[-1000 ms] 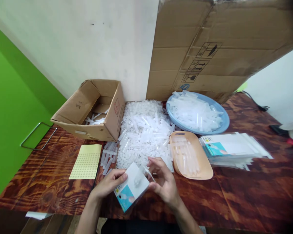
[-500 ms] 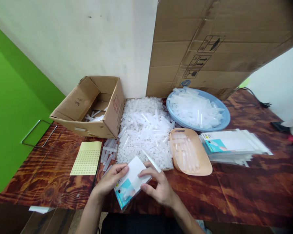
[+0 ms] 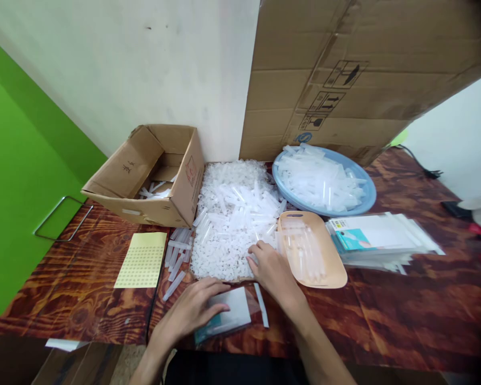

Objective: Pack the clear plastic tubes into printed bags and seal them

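My left hand (image 3: 196, 306) rests on the left part of a clear plastic packet (image 3: 235, 311) at the table's front edge, with thumb and fingers apart. Inside the packet is a white and teal card, partly covered by that hand. The bag's flap with a white strip (image 3: 262, 306) extends to the right. My right hand (image 3: 273, 272) is at the near right corner of a heap of small white plastic pieces (image 3: 220, 248). Its fingers are bent, with a gap showing between thumb and forefinger; nothing is visible in them. Translucent tubes (image 3: 240, 211) lie on the heap.
An orange tray (image 3: 336, 270) holds clear bags of tubes. Behind it stands a blue basin (image 3: 371, 195) full of tubes. Filled packets (image 3: 388, 235) are stacked at right. An open cardboard box (image 3: 152, 208) and a yellow sticker sheet (image 3: 140, 262) are at left. Loose tubes (image 3: 174, 286) lie between.
The packet, held up in both hands before, now lies on the table under my left hand. My right hand has let go of it and moved up to the heap.
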The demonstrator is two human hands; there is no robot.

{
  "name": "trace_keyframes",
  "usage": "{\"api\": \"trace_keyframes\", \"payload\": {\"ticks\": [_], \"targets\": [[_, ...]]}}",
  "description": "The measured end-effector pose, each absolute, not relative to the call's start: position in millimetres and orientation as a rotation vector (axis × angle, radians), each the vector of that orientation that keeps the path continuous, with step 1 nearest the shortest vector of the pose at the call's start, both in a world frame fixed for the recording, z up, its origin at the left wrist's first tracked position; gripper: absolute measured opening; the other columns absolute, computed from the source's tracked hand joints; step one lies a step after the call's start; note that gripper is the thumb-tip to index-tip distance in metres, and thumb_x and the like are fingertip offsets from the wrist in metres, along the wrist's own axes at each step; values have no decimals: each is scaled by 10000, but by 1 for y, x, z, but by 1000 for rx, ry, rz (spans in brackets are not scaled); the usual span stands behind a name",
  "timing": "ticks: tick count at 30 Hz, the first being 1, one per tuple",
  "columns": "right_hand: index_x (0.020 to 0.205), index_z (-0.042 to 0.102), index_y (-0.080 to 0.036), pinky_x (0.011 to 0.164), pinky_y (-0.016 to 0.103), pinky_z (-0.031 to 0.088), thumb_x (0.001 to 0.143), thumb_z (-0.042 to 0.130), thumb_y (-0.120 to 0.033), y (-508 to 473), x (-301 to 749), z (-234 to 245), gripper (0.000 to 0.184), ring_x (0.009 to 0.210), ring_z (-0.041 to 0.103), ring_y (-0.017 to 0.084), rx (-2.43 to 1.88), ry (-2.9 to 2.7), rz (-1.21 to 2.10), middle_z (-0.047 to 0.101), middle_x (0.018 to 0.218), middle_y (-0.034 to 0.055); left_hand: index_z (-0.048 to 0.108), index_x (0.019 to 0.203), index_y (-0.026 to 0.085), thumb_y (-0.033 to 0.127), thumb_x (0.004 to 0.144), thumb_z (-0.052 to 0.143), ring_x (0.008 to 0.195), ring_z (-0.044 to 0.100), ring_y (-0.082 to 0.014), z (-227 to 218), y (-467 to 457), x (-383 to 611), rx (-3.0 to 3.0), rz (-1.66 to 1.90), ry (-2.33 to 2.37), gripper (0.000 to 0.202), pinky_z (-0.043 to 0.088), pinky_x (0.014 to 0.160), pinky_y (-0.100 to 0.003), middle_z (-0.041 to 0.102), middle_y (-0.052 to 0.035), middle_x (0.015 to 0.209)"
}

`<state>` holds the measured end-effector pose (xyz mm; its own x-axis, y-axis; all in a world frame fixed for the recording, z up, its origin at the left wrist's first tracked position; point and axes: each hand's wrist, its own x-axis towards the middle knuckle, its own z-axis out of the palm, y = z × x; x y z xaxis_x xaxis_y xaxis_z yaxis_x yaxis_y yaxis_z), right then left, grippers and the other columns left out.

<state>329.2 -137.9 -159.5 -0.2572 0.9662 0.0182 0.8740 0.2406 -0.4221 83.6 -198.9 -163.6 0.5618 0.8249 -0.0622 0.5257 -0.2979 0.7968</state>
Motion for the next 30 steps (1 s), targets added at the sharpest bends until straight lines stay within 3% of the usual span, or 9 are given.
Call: {"api": "trace_keyframes", "payload": {"ticks": [2,5,9,15,19,22,26,30], "targets": [[931,647,-187,699,297,418,941,567,-133,-134,321,-166,96,856,630,226,-1806,-2354,376,660,944,74,669,1218,238,341,985,593,1053,627,-233,-159,-194,94,2037,633,1086,266,486,921,-335,703,-84,1126],[926,637,-183,685,300,416,941,559,-112,-133,314,-175,106,854,633,231,-1825,-2366,335,660,930,78,703,1077,218,251,1004,550,972,637,-227,-154,-176,102,2018,883,1198,173,492,873,-336,713,-74,994],[917,631,-194,714,307,428,934,573,-102,-135,313,-178,110,884,627,242,-1776,-2364,333,661,933,80,706,952,220,230,989,559,893,647,-237,-161,-143,108,1994,998,1425,152,483,826,-344,708,-63,914],[952,618,-192,808,350,459,895,569,-29,-136,311,-178,179,911,609,259,-1704,-2287,359,666,932,77,669,1068,215,99,918,605,1012,604,-261,-182,-95,131,2244,866,1524,200,483,883,-396,677,-87,1060],[1035,596,-187,842,379,497,951,538,-93,-132,318,-177,139,952,629,261,-1544,-2002,536,667,986,86,648,997,187,66,911,583,1049,581,-292,-185,-86,139,2277,882,1499,163,470,894,-442,657,-117,1088],[1088,565,-194,800,367,545,971,573,-201,-130,323,-175,117,904,682,237,-1407,-1610,788,668,1005,78,613,1049,185,99,954,539,1099,571,-292,-180,-94,134,2271,923,1474,148,453,929,-446,661,-116,1122],[966,609,-193,734,329,573,894,723,-322,-129,324,-170,187,795,712,210,-1245,-1331,1045,709,877,39,593,1107,203,176,996,517,1024,607,-262,-171,-117,125,2188,963,1361,138,451,933,-410,699,-84,1048],[914,730,-186,766,343,563,896,735,-328,-128,323,-161,144,847,705,222,-1165,-1424,1058,740,888,64,615,1106,214,202,1004,503,1015,623,-259,-165,-136,124,2065,949,1273,152,458,929,-394,706,-87,1041]]}}
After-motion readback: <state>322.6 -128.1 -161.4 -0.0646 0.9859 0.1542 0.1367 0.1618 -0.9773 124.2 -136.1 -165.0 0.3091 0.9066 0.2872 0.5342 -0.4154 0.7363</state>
